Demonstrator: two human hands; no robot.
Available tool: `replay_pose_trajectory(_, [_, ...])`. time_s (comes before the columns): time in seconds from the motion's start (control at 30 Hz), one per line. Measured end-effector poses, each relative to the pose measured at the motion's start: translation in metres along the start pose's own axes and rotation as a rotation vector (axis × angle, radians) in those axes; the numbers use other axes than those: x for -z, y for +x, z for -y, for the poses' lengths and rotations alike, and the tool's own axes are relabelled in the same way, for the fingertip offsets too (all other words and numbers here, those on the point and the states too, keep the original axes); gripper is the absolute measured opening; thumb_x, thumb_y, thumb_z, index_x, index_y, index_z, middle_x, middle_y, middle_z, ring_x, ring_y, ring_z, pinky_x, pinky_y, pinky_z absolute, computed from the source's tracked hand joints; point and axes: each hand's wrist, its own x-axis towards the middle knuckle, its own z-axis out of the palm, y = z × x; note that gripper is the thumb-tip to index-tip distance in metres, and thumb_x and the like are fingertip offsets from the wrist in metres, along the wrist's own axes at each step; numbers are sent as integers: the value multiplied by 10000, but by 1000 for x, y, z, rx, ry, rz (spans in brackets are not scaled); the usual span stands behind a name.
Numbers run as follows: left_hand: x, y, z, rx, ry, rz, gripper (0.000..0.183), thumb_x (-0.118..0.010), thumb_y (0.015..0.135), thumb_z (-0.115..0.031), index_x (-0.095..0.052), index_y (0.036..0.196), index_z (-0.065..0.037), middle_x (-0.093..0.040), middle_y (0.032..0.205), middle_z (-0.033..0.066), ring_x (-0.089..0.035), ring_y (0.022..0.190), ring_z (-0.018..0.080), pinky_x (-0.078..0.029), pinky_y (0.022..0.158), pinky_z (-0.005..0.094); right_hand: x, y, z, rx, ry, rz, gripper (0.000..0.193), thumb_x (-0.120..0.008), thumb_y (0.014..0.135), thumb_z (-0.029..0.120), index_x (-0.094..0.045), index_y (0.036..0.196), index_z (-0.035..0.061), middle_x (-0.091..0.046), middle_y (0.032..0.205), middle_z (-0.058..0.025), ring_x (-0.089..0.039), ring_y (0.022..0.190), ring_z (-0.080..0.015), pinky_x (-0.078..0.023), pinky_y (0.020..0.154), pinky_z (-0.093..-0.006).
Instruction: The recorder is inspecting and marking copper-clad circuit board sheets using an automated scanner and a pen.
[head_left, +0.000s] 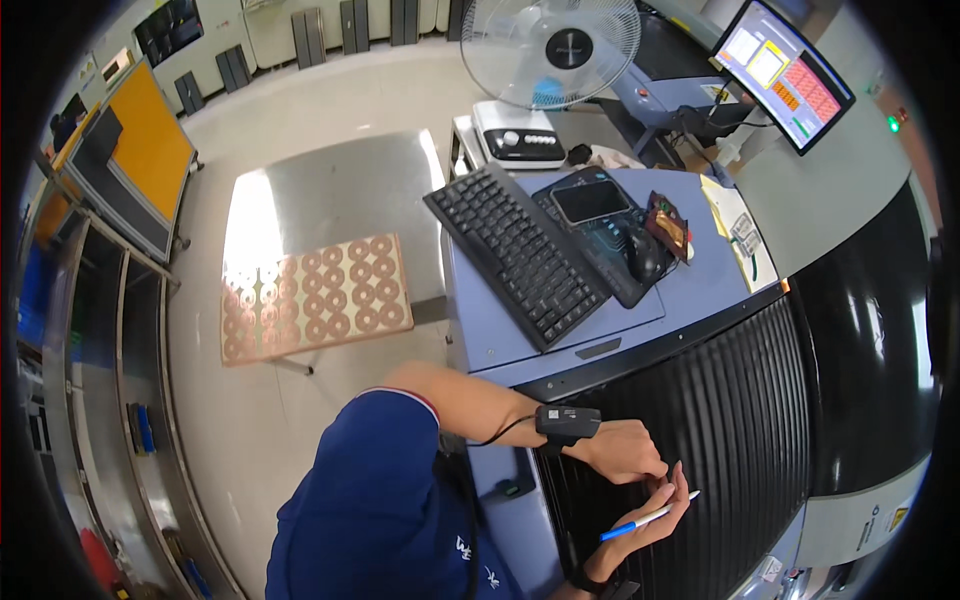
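My right hand (652,522) comes in from the lower edge and grips a white pen with a blue end (648,521), held slantwise between the fingers. Just beyond it is my left hand (622,453), its fingers curled closed and meeting the fingertips of my right hand. Whatever the left fingers may hold is hidden. A small black device (568,421) with a cable is strapped to my left wrist. Both hands are over a ribbed black cover (720,420) on the blue machine.
On the machine top are a black keyboard (520,255), a phone (591,201), a mouse (648,258), a snack packet (667,226) and a yellow-edged paper (735,235). A monitor (783,72) and fan (550,45) stand beyond. Left, a metal table (335,190) bears a copper-coloured ring-patterned panel (318,297).
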Motion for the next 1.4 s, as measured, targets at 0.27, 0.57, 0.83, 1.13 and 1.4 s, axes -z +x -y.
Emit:
replay_pose_trajectory(0.27, [1, -1, -2, -22, -55, 22, 120, -667, 775, -94, -670, 886, -48, -668, 698, 100, -652, 631, 321, -487, 528, 409, -1, -2, -6, -7, 28, -24, 352, -468, 1048, 197, -566, 1243, -78, -631, 1198, -182, -660, 943, -206, -544, 816, -298])
replay_pose_trajectory(0.57, [2, 2, -4, 42, -39, 52, 98, -679, 755, -98, -621, 818, -48, -655, 693, 131, -649, 634, 356, -506, 544, 437, 3, -2, -2, -98, 58, 27, 287, -509, 1013, 102, -601, 1224, -70, -691, 1078, -169, -664, 921, -196, -537, 821, -313])
replay_pose_trajectory(0.83, [2, 9, -7, 30, 50, 135, 206, -735, 726, -106, -653, 904, -43, -655, 711, 130, -654, 641, 337, -524, 575, 427, 8, 3, -5, 27, 24, -1, 194, -635, 916, 56, -669, 1091, -21, -707, 1075, -206, -712, 959, -305, -570, 828, -375])
replay_pose_trajectory(1.13, [-3, 16, -12, 103, 80, 118, 154, -724, 734, -44, -637, 854, -3, -617, 680, 184, -633, 589, 343, -471, 514, 377, 11, -1, -15, 106, 72, -51, 232, -630, 937, 92, -652, 1152, 8, -703, 1100, -173, -707, 946, -319, -578, 805, -361])
replay_pose_trajectory(1.4, [-7, 14, -14, 117, 102, 131, 162, -741, 758, -77, -634, 864, -16, -613, 658, 176, -650, 591, 337, -480, 515, 364, 13, -2, -18, 78, 103, -17, 238, -597, 964, 159, -648, 1148, 17, -706, 996, -165, -699, 867, -331, -568, 738, -379])
